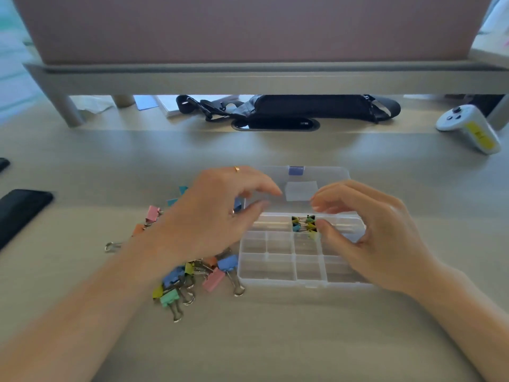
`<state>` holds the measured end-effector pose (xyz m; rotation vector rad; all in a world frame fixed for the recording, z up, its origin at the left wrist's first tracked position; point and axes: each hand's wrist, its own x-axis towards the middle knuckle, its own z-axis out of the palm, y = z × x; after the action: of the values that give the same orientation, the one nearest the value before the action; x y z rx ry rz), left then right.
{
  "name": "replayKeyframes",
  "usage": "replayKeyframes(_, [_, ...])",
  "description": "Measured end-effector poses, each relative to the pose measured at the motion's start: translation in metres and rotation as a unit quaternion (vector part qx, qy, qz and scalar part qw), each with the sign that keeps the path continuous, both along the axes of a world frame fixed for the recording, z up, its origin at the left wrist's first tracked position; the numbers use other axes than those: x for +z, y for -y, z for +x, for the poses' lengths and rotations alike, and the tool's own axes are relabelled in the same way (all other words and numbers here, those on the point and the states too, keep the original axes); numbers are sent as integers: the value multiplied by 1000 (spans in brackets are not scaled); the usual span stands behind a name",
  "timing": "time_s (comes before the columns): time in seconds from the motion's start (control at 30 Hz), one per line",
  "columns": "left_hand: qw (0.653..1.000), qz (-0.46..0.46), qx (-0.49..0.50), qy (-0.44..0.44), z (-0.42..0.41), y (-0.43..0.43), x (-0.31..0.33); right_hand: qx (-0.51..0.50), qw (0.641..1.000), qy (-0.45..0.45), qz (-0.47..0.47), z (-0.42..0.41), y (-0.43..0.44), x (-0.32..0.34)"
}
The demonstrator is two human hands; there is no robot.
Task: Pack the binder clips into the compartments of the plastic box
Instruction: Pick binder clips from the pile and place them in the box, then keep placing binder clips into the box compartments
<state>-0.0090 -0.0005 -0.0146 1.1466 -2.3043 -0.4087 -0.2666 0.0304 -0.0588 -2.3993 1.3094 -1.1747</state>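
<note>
several small binder clips sit in 1 back-row compartment of the open plastic box. my right hand thumbs a pale yellow clip there; pinched or not, i cannot tell. my left hand hovers slack above loose clips.

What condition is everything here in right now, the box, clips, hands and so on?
Plastic box: open, lid flat behind it.
Small clips: packed in one back compartment; the rest look empty.
Large clips: loose pile on the table, left of the box.
Left hand: fingers relaxed, holding nothing, above the pile.
Right hand: fingers curled over the small clips; hold unclear.
Phone: screen dark.
</note>
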Motion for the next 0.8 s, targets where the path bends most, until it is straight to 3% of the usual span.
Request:
replayKeyframes(0.2, [985,23,172,-17,57,18,9,-81,990,115,-26,-7,-6,15])
replayKeyframes(0.3, [986,75,144,41,71,12,12,-97,993,72,15,-15,-17,19])
replayKeyframes(0.4, [984,108,85,113,64,4,9,-47,996,0,69,-13,-31,8])
replayKeyframes(0.53, [984,89,53,142,52,5,3,-24,992,-66,102,-5,-40,-5])
replayKeyframes(0.8, [984,64,61,154,50,6,1,-28,988,-95,120,-4,-41,-3])
